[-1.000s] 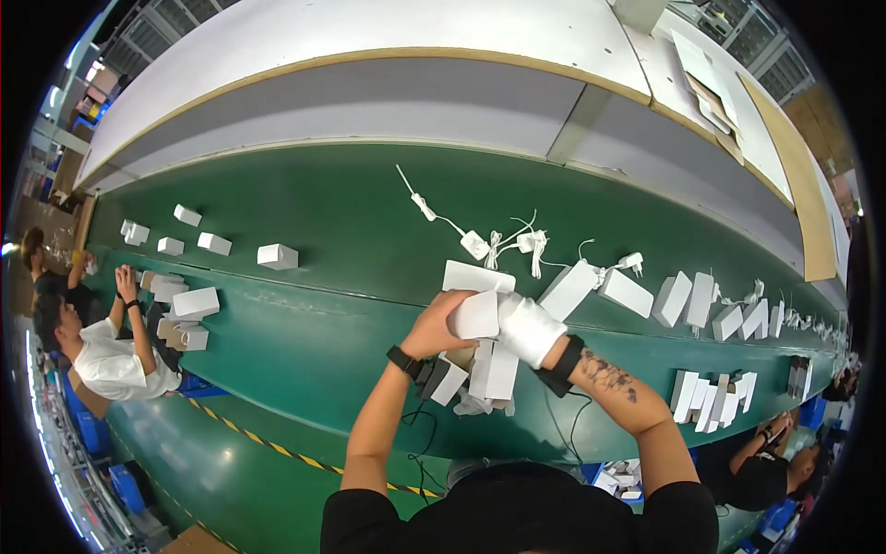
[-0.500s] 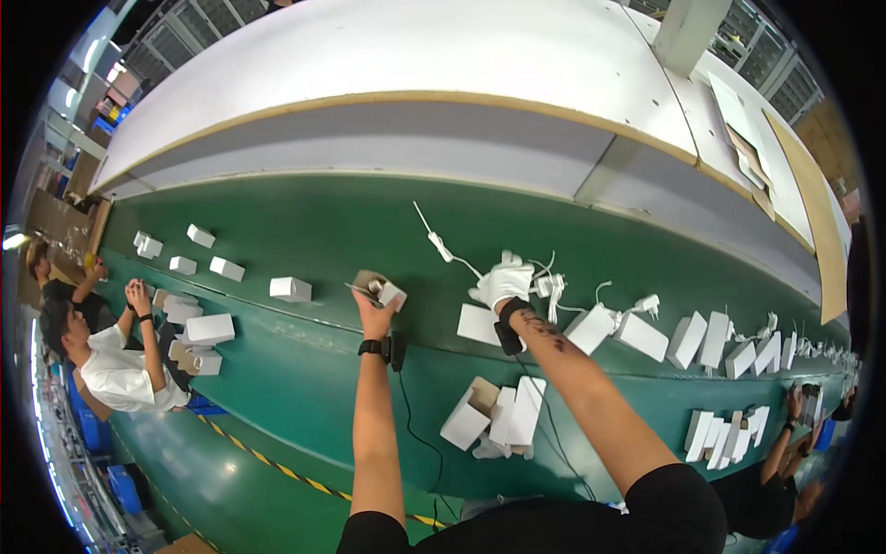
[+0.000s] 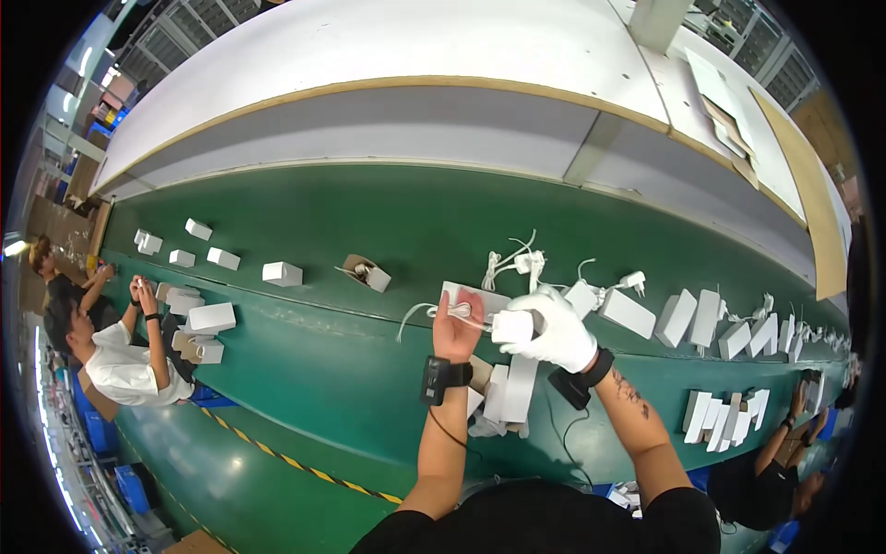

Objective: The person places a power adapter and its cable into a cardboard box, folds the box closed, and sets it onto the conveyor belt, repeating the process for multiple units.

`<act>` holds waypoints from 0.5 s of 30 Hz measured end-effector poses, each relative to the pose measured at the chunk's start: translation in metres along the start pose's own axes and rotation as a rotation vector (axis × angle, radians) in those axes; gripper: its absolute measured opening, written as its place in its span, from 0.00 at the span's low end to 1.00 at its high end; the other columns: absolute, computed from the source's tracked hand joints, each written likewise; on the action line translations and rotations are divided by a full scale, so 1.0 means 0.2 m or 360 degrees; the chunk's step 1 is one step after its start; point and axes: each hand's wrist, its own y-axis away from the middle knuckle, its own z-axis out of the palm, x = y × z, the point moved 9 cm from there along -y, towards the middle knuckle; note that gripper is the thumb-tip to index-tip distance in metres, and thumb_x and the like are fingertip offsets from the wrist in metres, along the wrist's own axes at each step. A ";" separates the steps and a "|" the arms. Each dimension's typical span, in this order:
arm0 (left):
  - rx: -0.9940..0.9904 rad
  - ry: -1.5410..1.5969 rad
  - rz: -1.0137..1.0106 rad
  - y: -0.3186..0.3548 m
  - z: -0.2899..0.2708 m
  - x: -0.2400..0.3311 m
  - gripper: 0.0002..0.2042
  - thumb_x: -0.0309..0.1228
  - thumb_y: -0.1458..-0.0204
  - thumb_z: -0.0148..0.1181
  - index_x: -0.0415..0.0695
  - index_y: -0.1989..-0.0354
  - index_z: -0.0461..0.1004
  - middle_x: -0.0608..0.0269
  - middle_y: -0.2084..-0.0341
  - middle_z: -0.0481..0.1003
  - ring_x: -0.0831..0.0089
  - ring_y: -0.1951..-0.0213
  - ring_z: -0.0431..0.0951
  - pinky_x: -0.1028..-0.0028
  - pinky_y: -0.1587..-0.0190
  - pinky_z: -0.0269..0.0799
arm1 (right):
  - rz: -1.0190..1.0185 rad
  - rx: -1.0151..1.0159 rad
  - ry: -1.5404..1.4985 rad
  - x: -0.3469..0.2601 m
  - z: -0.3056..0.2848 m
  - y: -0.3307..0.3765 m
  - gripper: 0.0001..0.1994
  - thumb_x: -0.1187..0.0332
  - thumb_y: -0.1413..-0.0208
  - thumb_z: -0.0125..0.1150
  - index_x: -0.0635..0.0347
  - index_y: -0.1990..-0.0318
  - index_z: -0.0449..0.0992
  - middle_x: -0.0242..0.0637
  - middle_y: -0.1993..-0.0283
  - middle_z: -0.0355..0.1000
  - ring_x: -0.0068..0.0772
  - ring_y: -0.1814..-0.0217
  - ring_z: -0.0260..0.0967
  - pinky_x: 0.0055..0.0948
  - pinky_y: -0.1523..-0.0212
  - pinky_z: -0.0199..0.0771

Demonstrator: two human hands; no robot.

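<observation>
My right hand (image 3: 558, 332), in a white glove, grips a white block-shaped power adapter (image 3: 512, 326) with its cable leading left. Beside it my bare left hand (image 3: 459, 334) is turned palm up, and the white cable (image 3: 449, 312) lies bunched across the palm and fingers. One loose cable end hangs out to the left of that hand. Just behind my hands lies a closed white box (image 3: 475, 297). Farther left, an open box (image 3: 378, 277) with brown inside lies on the green belt. More white adapters with cables (image 3: 528, 262) lie behind my right hand.
Several white boxes (image 3: 520, 388) stand nearest me on the green bench. A row of boxes and adapters (image 3: 678, 319) runs off to the right, small boxes (image 3: 282, 273) to the left. A white shelf (image 3: 388, 46) spans the back. Co-workers sit left (image 3: 129, 360) and right (image 3: 766, 489).
My left hand has let go of the open box, leaving it on the belt, and moved right. My right hand has picked up an adapter and drawn it nearer, beside my left hand.
</observation>
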 end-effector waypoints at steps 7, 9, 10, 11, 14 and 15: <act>-0.0772 -0.0729 -0.0531 0.33 0.17 -0.51 0.37 0.66 0.48 0.36 0.41 0.49 0.67 0.63 0.72 0.75 0.71 0.77 0.70 0.71 0.70 0.67 | 0.1032 0.0630 -0.1084 0.30 0.03 0.54 0.13 0.59 0.48 0.59 0.58 0.62 0.70 0.39 0.72 0.70 0.36 0.75 0.69 0.32 0.71 0.71; -0.0614 -0.0963 -0.0564 0.39 0.14 -0.60 0.38 0.67 0.48 0.33 0.41 0.51 0.69 0.64 0.72 0.75 0.71 0.78 0.69 0.71 0.71 0.67 | 0.0995 0.0641 -0.0915 0.30 0.04 0.60 0.13 0.58 0.47 0.58 0.59 0.65 0.71 0.38 0.72 0.70 0.36 0.74 0.70 0.32 0.71 0.71; -0.0498 -0.1151 -0.0500 0.39 0.10 -0.60 0.39 0.67 0.48 0.30 0.41 0.51 0.69 0.64 0.71 0.75 0.71 0.76 0.70 0.71 0.69 0.68 | 0.0969 0.0641 -0.0837 0.29 0.05 0.62 0.13 0.58 0.47 0.57 0.59 0.66 0.72 0.38 0.72 0.70 0.36 0.74 0.70 0.31 0.71 0.71; -0.0378 -0.1335 -0.0437 0.39 0.07 -0.60 0.40 0.68 0.48 0.27 0.41 0.52 0.70 0.64 0.70 0.75 0.71 0.75 0.72 0.70 0.67 0.69 | 0.0944 0.0642 -0.0756 0.28 0.05 0.63 0.14 0.57 0.47 0.57 0.60 0.67 0.72 0.38 0.72 0.70 0.36 0.74 0.70 0.31 0.71 0.71; -0.0147 -0.1551 -0.0280 0.42 0.04 -0.61 0.42 0.68 0.48 0.24 0.41 0.51 0.70 0.63 0.68 0.76 0.71 0.70 0.74 0.70 0.62 0.71 | 0.0922 0.0468 -0.0279 0.14 0.02 0.53 0.15 0.55 0.47 0.57 0.59 0.69 0.73 0.38 0.71 0.71 0.37 0.73 0.71 0.32 0.71 0.71; -0.0046 -0.1589 -0.0189 0.43 0.04 -0.61 0.42 0.68 0.48 0.24 0.41 0.51 0.70 0.62 0.66 0.76 0.70 0.68 0.74 0.70 0.59 0.71 | 0.0907 0.0296 0.0117 0.06 -0.02 0.46 0.15 0.54 0.48 0.57 0.59 0.69 0.73 0.38 0.71 0.71 0.38 0.72 0.71 0.34 0.71 0.71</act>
